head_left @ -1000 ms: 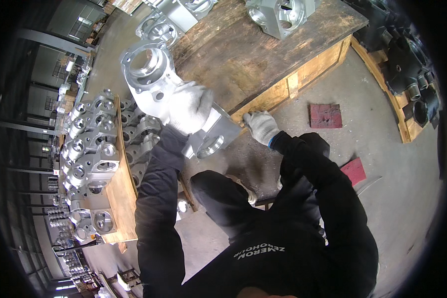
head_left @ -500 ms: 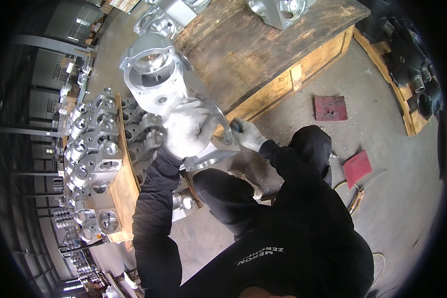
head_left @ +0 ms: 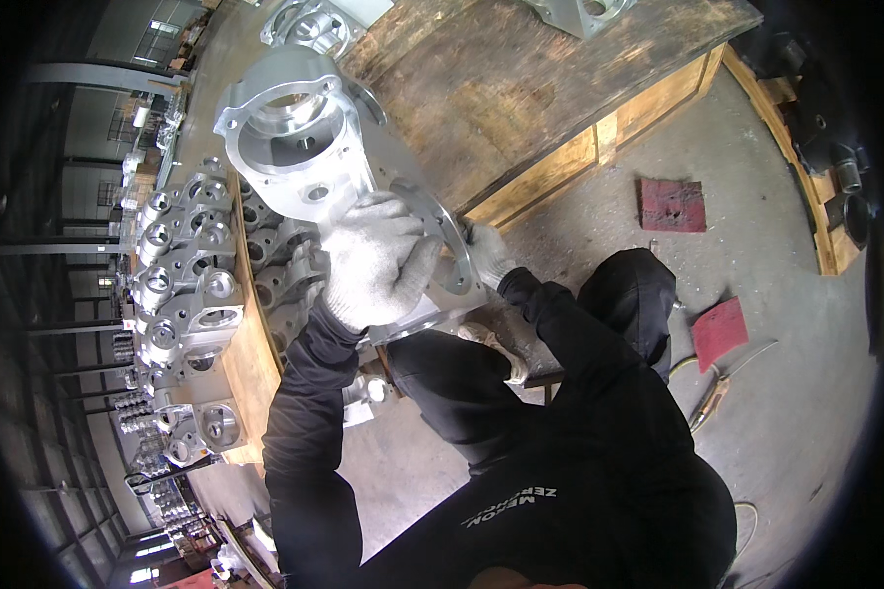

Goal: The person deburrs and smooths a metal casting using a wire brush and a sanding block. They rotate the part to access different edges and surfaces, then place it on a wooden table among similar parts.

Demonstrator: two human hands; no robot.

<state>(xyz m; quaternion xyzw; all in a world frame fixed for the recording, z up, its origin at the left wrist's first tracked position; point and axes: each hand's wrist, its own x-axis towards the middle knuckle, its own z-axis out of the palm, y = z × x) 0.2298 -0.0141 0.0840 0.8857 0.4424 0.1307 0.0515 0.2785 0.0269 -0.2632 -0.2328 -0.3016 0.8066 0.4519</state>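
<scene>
A large silver metal casting (head_left: 349, 162) with a round bored opening at its far end leans before me, beside the wooden crate. My left hand (head_left: 373, 260), in a white knit glove, grips its upper side, fingers curled over and thumb apart. Close to the flange of the casting is my right hand (head_left: 488, 255), gloved too. Its fingers look closed, but the flange edge hides their tips and whatever they hold.
The wooden crate (head_left: 471, 98) carries more castings. At left, many similar castings (head_left: 162, 290) stand along a wooden board (head_left: 250, 344). Two red pads (head_left: 672, 205) and a wood-handled tool (head_left: 709, 402) lie on the floor at right. Dark parts fill a pallet (head_left: 796, 162).
My right hand has moved further behind the flange; the small dark thing seen at its fingers is now hidden. The left hand stays on the casting. The view has shifted slightly.
</scene>
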